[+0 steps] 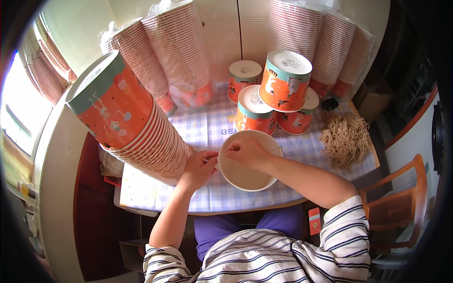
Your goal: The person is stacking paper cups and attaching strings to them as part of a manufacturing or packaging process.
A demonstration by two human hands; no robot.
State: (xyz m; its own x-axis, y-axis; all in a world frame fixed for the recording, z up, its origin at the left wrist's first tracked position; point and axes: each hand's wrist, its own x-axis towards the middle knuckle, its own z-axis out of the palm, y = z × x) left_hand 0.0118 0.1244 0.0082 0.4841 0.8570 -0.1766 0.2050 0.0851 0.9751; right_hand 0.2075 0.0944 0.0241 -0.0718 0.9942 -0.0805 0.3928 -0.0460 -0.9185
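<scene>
The right hand hangs over the round, white-lined paper bucket; left of the bucket are the left hand and a tall orange paper-bucket stack, right of it a tangled beige heap.

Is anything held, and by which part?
It cannot be told: the left hand is at the left rim of the round, cream-lined paper tub; the right hand is over its opening.
</scene>
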